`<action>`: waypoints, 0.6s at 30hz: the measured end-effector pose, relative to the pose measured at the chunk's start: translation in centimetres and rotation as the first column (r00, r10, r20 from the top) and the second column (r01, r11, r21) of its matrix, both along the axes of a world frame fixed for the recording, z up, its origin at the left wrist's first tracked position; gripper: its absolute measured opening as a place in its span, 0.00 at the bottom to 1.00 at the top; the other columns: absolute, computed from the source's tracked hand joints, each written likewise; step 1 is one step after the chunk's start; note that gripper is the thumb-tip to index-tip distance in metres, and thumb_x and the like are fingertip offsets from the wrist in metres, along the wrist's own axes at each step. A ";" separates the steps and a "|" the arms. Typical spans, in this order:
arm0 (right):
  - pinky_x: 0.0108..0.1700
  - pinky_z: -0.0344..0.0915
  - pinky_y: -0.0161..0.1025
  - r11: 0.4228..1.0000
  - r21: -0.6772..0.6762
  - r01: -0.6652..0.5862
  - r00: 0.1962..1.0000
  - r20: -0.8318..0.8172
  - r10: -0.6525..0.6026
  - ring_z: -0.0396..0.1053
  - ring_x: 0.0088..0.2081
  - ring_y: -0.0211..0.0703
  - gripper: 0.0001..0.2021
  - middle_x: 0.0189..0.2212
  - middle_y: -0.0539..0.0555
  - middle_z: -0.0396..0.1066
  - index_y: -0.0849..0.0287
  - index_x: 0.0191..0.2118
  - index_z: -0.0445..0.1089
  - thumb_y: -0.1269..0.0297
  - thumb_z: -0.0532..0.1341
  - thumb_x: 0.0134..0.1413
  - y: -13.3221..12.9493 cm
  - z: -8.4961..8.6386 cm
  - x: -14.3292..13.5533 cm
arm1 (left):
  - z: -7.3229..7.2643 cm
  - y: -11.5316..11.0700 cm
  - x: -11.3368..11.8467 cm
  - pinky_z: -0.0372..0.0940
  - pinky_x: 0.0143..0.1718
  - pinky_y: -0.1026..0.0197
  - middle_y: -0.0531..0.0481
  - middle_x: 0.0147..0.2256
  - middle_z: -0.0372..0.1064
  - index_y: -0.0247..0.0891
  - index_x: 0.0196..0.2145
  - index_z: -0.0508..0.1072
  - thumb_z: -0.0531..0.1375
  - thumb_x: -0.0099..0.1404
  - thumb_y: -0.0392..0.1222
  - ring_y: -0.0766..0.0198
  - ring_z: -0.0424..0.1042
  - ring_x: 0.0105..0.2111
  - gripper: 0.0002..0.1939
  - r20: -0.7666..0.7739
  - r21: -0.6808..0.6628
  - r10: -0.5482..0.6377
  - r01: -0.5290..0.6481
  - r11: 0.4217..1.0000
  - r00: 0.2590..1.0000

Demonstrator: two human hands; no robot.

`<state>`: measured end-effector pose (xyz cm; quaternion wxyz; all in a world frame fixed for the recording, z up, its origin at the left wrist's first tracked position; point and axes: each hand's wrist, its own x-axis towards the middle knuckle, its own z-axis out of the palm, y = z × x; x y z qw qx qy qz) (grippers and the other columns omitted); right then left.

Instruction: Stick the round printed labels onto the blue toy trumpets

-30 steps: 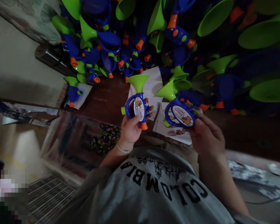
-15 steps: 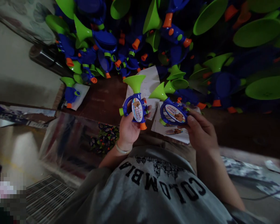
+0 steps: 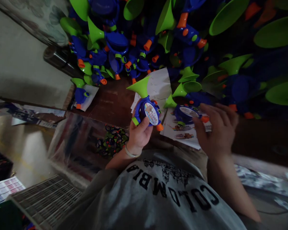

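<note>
My left hand point(image 3: 140, 132) is closed round a blue toy trumpet point(image 3: 150, 111) with a green bell, an orange mouthpiece and an oval picture sticker facing up. My right hand point(image 3: 216, 131) is open, thumb and fingers apart, just beside the orange mouthpiece of a second toy trumpet point(image 3: 186, 113). That one also carries an oval sticker and rests over the sticker sheets point(image 3: 189, 140) on the table. Printed bear stickers show on the nearest sheet. Behind it lies another toy trumpet point(image 3: 194, 95), partly covered.
A large heap of toy trumpets point(image 3: 117, 40) fills the back and right of the table point(image 3: 110, 105). One trumpet point(image 3: 80, 94) sits on paper at the left, near a dark cylinder point(image 3: 60, 60). Below the table's front edge, a plastic-lined container point(image 3: 69, 147) holds several more. A wire rack point(image 3: 48, 198) stands lower left.
My right hand has let go of its trumpet, which now lies lower on the sheets, and has opened. The trumpet in my left hand has tilted. The whole view has shifted slightly.
</note>
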<state>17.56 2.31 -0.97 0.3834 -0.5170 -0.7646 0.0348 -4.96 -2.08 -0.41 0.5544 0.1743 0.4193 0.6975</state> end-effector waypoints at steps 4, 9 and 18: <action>0.60 0.75 0.54 0.923 -0.074 -0.377 0.908 -0.224 0.353 0.76 0.59 0.56 0.32 0.59 0.61 0.78 0.50 0.71 0.63 0.50 0.66 0.67 -1.2 1.8 -4.0 | 0.0 -0.2 1.3 0.71 0.68 0.39 0.50 0.57 0.80 0.53 0.59 0.77 0.78 0.56 0.60 0.45 0.73 0.66 0.35 -0.045 -0.041 0.003 -0.005 0.999 0.999; 0.55 0.78 0.52 0.917 -0.048 -0.396 0.886 -0.283 0.367 0.76 0.56 0.56 0.31 0.55 0.61 0.77 0.48 0.71 0.65 0.52 0.67 0.66 -1.2 2.0 -7.0 | 0.4 -0.3 2.7 0.70 0.68 0.38 0.47 0.51 0.81 0.52 0.60 0.77 0.75 0.56 0.66 0.43 0.75 0.63 0.37 -0.095 -0.057 -0.039 0.034 0.998 0.995; 0.53 0.79 0.47 0.900 -0.060 -0.432 0.859 -0.333 0.390 0.79 0.51 0.50 0.26 0.50 0.56 0.80 0.43 0.66 0.73 0.55 0.70 0.64 -1.0 2.7 -5.6 | 0.7 -1.0 0.8 0.68 0.68 0.37 0.44 0.62 0.74 0.51 0.64 0.70 0.73 0.52 0.68 0.38 0.65 0.71 0.45 -0.038 -0.060 -0.210 0.207 0.976 0.977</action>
